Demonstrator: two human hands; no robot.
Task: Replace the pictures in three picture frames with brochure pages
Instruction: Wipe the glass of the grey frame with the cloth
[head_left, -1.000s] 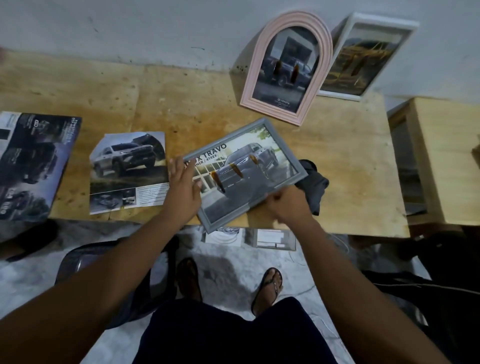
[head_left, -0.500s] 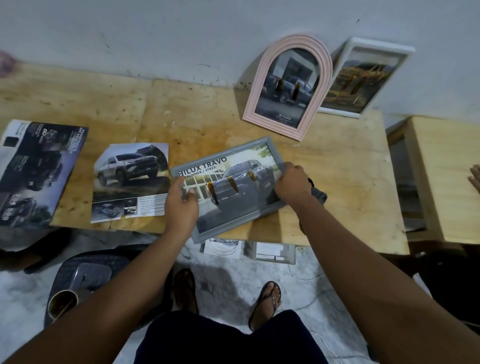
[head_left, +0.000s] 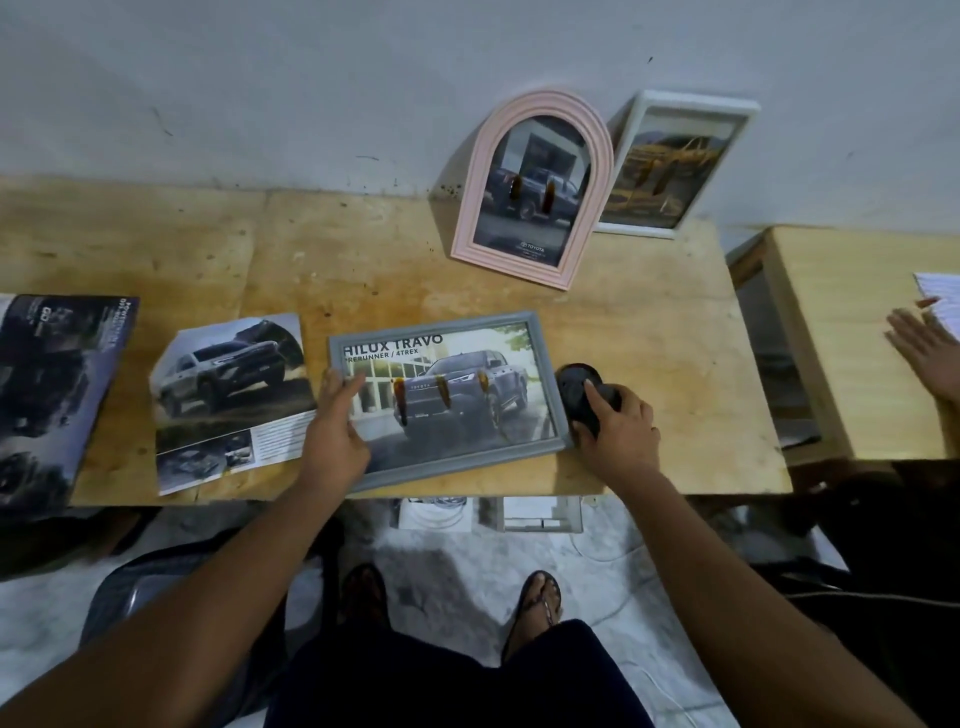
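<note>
A grey wall (head_left: 311, 93) stands behind a wooden table (head_left: 649, 332) with brown stains on it. The grey frame (head_left: 431, 326) lies flat near the front edge of the table, right in front of me. It has a brochure picture of a truck in it, and I can read the words HILUX TRAVO.

My left hand (head_left: 335, 431) rests on the left end of the grey frame. My thumb and first finger are stretched out flat on it, so this hand is not squeezing anything.

My right hand (head_left: 618, 426) is just beside the right end of the grey frame. Its fingers are curled over a black thing (head_left: 574, 382) that touches the frame's edge. I cannot tell what the black thing is.

At the back, the pink frame (head_left: 474, 208) with a round top leans on the wall. It has a dark truck picture in it. The white frame (head_left: 696, 98) leans there too, partly behind the pink one, with a yellow picture in it.

To my left a loose page (head_left: 228, 395) with a white truck lies flat, just beside the grey frame. Further left lies a dark brochure (head_left: 47, 395), hanging a bit over the table's edge.

On the right is a small table (head_left: 841, 338), and another person's hand (head_left: 924, 353) rests on it.
</note>
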